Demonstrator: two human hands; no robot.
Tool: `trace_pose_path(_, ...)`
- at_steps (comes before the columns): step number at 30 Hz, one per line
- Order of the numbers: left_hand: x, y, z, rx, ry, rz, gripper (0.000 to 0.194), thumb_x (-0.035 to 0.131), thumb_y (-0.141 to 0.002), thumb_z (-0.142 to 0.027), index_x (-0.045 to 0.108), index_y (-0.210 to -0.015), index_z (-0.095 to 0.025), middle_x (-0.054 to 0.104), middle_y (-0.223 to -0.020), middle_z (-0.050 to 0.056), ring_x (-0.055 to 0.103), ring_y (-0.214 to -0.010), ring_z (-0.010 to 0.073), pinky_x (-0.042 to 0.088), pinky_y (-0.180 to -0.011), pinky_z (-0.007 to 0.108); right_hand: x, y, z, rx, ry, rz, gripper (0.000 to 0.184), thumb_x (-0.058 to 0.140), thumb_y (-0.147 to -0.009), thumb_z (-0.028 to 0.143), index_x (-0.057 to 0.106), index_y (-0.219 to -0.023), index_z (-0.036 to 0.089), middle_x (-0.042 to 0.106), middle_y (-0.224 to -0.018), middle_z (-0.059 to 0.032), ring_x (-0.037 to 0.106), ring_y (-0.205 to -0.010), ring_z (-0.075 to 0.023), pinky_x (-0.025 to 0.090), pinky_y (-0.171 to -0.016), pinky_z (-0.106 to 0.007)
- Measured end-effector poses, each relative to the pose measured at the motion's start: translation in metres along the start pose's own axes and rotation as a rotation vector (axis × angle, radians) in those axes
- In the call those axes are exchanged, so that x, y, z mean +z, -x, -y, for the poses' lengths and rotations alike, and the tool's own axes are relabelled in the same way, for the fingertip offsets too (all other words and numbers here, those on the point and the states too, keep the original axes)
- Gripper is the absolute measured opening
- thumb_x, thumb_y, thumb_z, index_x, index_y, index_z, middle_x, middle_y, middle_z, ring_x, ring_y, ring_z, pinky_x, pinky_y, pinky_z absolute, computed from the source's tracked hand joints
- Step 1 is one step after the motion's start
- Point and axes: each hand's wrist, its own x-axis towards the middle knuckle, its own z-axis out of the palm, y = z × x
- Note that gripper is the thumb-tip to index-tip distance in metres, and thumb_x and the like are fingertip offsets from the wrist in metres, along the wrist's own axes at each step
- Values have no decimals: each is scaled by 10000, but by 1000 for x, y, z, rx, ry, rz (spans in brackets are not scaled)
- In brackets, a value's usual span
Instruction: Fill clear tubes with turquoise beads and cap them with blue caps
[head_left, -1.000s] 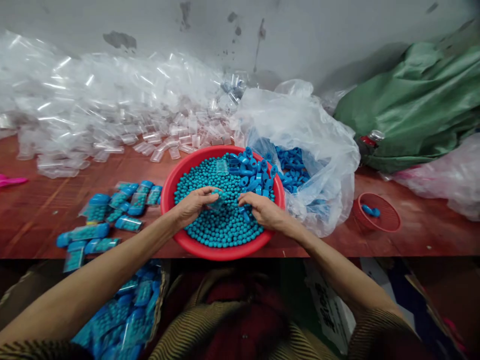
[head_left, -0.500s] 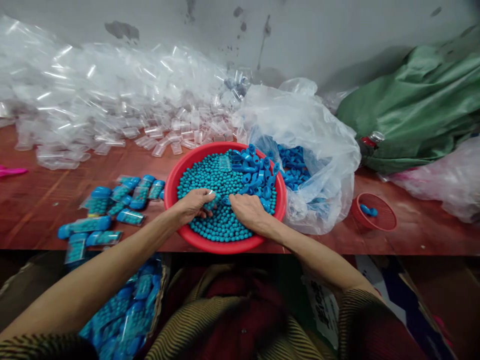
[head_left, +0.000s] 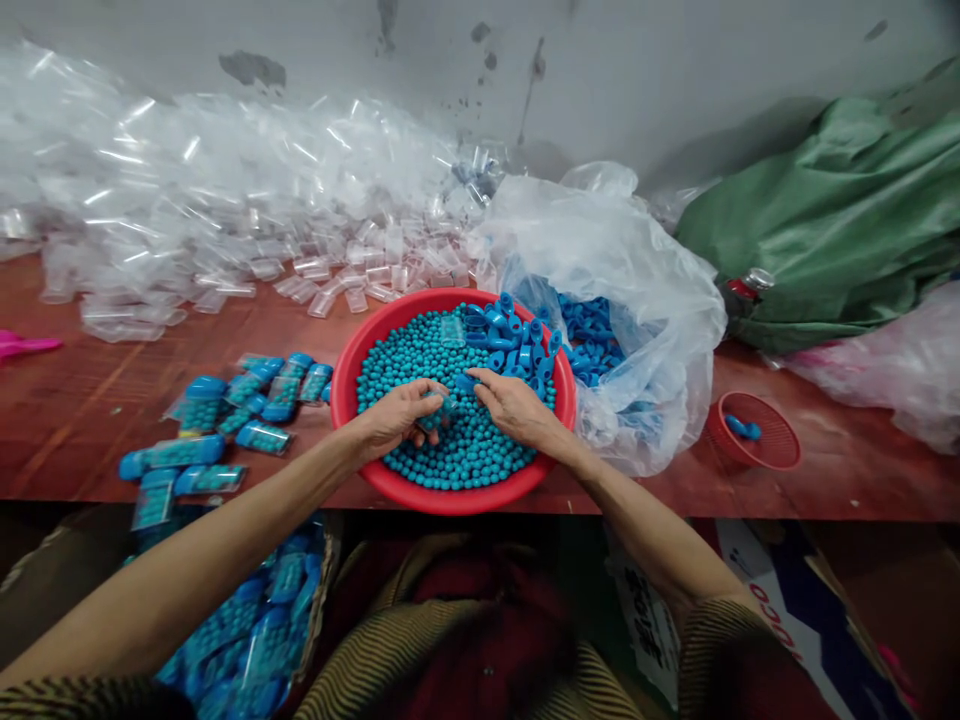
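My left hand (head_left: 396,412) is closed around a small clear plastic container (head_left: 444,408) with turquoise beads in it, above the red basin (head_left: 345,385). Close on its right, my right hand (head_left: 519,408) pinches a blue plastic cap (head_left: 465,383) between thumb and fingers. The cap is near the container's mouth; whether they touch I cannot tell. Loose turquoise beads (head_left: 457,468) fill the basin. More blue caps (head_left: 517,340) lie heaped at its back right, beside one clear container (head_left: 452,330) on the beads.
Filled containers (head_left: 199,410) lie left of the basin, with more in a box (head_left: 247,640) below. Empty clear containers (head_left: 330,275) pile up behind. A plastic bag (head_left: 667,320) of caps and a small red basket (head_left: 780,445) stand right, a green sack (head_left: 840,220) behind.
My right hand has risen slightly from the beads and now shows the blue cap at its fingertips. My left hand has moved a little right with the container.
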Motion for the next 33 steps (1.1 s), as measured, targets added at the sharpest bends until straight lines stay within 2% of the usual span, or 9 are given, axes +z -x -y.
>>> trace_pose_path(5, 4, -1, 2, 86, -3, -5, 495, 707, -652, -484, 449, -947, -181, 581, -667, -32, 535, -435, 76, 334, -353, 157, 3, 4, 2, -44, -337, 21, 367, 349, -913, 190, 520, -1236, 158, 651, -903, -43, 591, -698, -113, 473, -689, -247)
trace_pose_path(8, 6, -2, 5, 123, 16, 14, 498, 705, -668, -461, 456, -992, -176, 569, -699, -33, 541, -464, 71, 355, -375, 161, 12, 5, -2, 6, -533, -29, 304, 358, -904, 235, 534, -1148, 191, 609, -814, 2, 549, -590, -88, 457, -567, -215)
trace_pose_path(11, 9, -3, 7, 142, 41, 52, 497, 706, -677, -443, 470, -1015, -165, 573, -758, -17, 546, -488, 64, 364, -385, 160, 17, 5, -4, 17, -625, -110, 206, 404, -887, 266, 556, -1002, 188, 579, -755, 26, 532, -555, -76, 440, -533, -197)
trace_pose_path(14, 15, -3, 9, 175, 52, 42, 547, 689, -701, -434, 447, -1113, -168, 578, -756, -14, 545, -481, 68, 345, -366, 157, 18, 5, -5, 6, -637, -153, 175, 442, -875, 282, 583, -893, 181, 577, -705, 36, 525, -533, -69, 432, -532, -190)
trace_pose_path(19, 23, -1, 9, 214, 116, 47, 632, 660, -740, -414, 372, -1251, -179, 583, -730, -19, 547, -462, 78, 331, -348, 158, 17, 8, -1, 50, -641, -227, 212, 450, -884, 318, 613, -884, 182, 544, -598, 48, 537, -511, -83, 433, -532, -199)
trace_pose_path(22, 27, 3, 6, 219, 156, 17, 656, 663, -741, -385, 353, -1286, -191, 581, -705, -26, 535, -443, 75, 303, -340, 150, 14, 13, 1, -29, -527, -267, 221, 443, -892, 292, 630, -911, 175, 573, -626, 27, 564, -552, -100, 448, -575, -216)
trace_pose_path(27, 39, 8, 5, 204, 208, -60, 532, 661, -734, -353, 428, -1185, -192, 546, -654, -47, 480, -404, 54, 264, -340, 144, 15, 18, -1, -301, -274, -324, 265, 384, -908, 219, 632, -969, 146, 642, -797, -59, 605, -722, -146, 466, -692, -260)
trace_pose_path(30, 44, 5, 6, 220, 200, -113, 453, 648, -737, -341, 440, -1112, -192, 513, -602, -69, 450, -387, 48, 287, -350, 143, 18, 16, -3, -311, -250, -332, 274, 374, -915, 216, 631, -977, 146, 640, -807, -61, 600, -740, -145, 468, -710, -264)
trace_pose_path(33, 43, 3, 6, 262, 161, -158, 432, 647, -738, -350, 448, -1085, -188, 480, -552, -86, 425, -363, 46, 252, -328, 137, 17, 14, -5, -244, -364, -270, 245, 415, -903, 228, 623, -1014, 163, 626, -802, -30, 581, -706, -121, 476, -682, -246)
